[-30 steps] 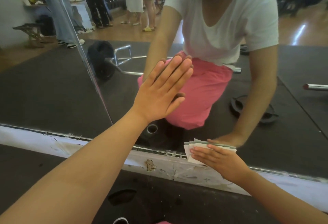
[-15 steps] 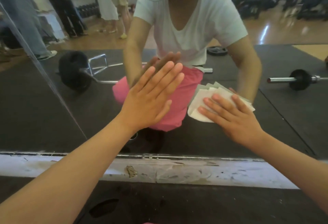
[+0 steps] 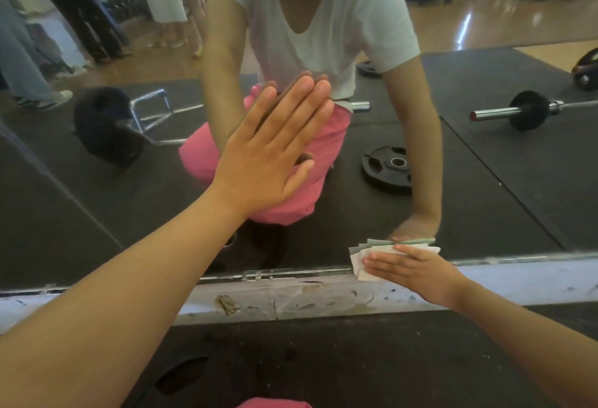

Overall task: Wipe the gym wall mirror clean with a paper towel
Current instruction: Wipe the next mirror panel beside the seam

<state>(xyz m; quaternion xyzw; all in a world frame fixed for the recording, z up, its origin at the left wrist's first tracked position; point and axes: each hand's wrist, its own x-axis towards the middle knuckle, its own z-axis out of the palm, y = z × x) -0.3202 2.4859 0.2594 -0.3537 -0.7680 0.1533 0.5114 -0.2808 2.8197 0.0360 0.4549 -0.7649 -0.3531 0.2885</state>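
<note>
I think the wiping was under way and not finished. In the middle of the frame, the left hand point(image 3: 275, 152) lay flat on the mirror point(image 3: 492, 200). Its fingers were straight and close together and held nothing. It seemed to be there just to lean on.

At the lower right, the right hand point(image 3: 417, 270) pressed a folded paper towel point(image 3: 358, 261) on the glass. Its fingers were straight, not curled round the towel. The towel sat right at the bottom edge of the mirror, so that low part was the bit being cleaned. I could not tell which parts were clean already. The glass near the top middle looked a little cloudy, so the higher parts likely needed wiping too.

Below the mirror ran a white wall strip point(image 3: 323, 299). It was scratched and dirty, with a torn patch left of the middle. Under it lay a dark floor mat point(image 3: 339, 362).

The mirror showed the room. At the upper left were people's legs point(image 3: 94, 19). Then came a black barbell point(image 3: 106, 126), a weight plate point(image 3: 386, 166) and a second barbell point(image 3: 524, 110) at the right. A shiny wood floor point(image 3: 485, 19) lay behind them.
</note>
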